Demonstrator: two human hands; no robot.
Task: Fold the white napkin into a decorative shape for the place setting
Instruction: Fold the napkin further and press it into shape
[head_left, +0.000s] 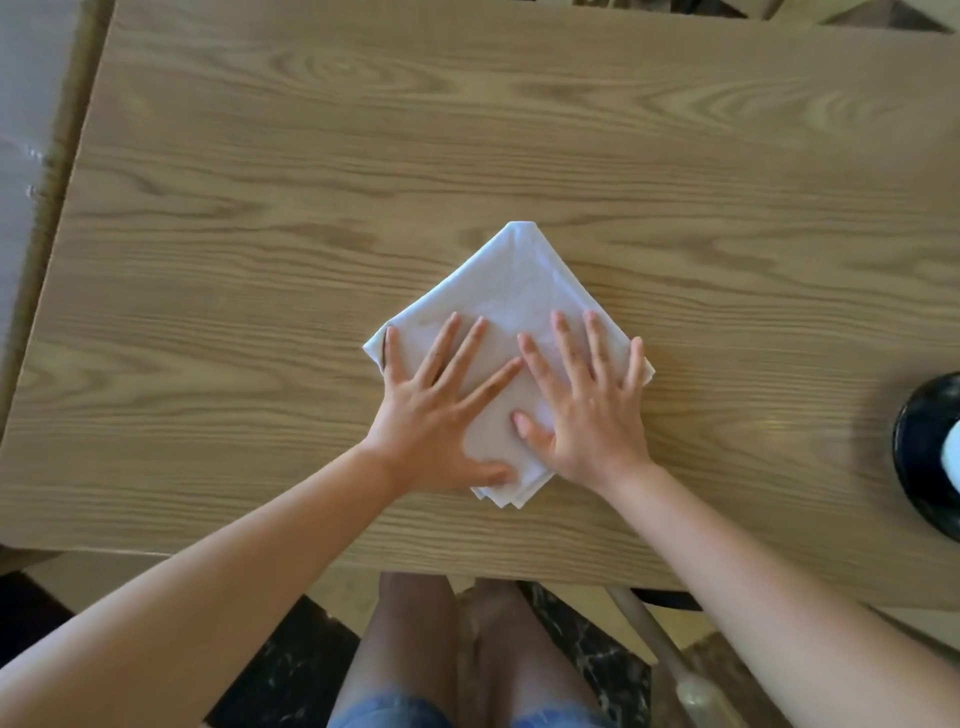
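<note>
The white napkin (506, 286) lies on the wooden table (260, 208), folded into a layered square turned like a diamond, one corner pointing away from me and the stacked loose corners toward me. My left hand (436, 410) rests flat on its left half, fingers spread. On the right half my right hand (587, 405) presses flat in the same way. Neither hand grips the cloth. Both palms hide the napkin's lower middle.
A black round dish (924, 447) with something white in it sits at the table's right edge, partly cut off. The near table edge runs just below the napkin, with my knees and a chair frame (660, 654) beneath.
</note>
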